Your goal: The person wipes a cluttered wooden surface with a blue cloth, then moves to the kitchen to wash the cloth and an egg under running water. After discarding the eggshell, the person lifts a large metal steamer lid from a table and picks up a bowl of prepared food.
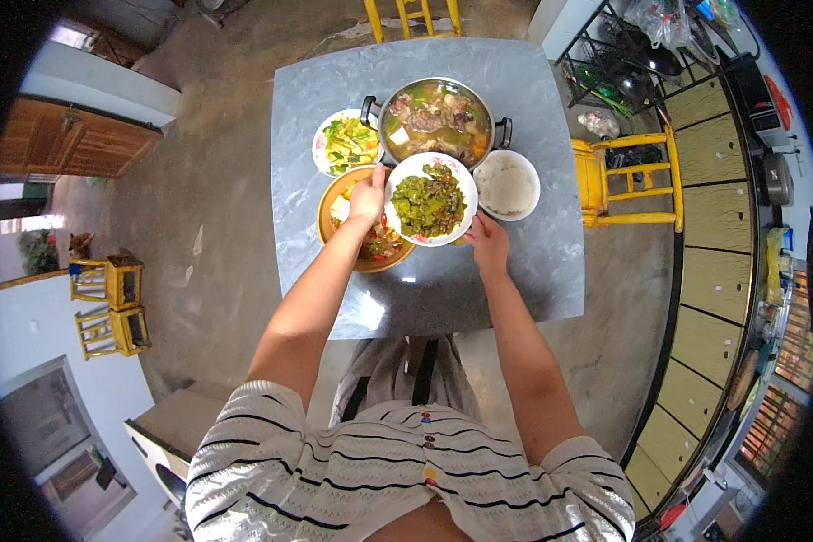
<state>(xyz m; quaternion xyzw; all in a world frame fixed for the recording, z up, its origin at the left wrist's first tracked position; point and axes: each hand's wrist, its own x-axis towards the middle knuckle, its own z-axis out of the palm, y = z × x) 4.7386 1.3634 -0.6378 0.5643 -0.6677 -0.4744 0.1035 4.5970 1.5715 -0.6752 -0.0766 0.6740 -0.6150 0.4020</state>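
Between my two hands is a white plate (468,217) heaped with cooked green peppers (427,202). My left hand (368,197) grips its left rim, fingers closed. On the lower right rim, my right hand (488,242) holds it with fingers curled at the edge. The plate overlaps a brown bowl (326,237) of food with red pieces, partly hidden under it and my left hand. Just beyond stands a steel pot (435,120) of soup with black handles. A white bowl of rice (506,185) sits right of the plate, and a plate of yellow-green food (350,143) lies to the left.
Everything stands on a grey marbled table (542,271). A yellow chair (632,176) is at its right side, another chair (413,16) at the far edge. Cabinets (714,253) line the right wall. Small yellow stools (108,280) stand by the left wall.
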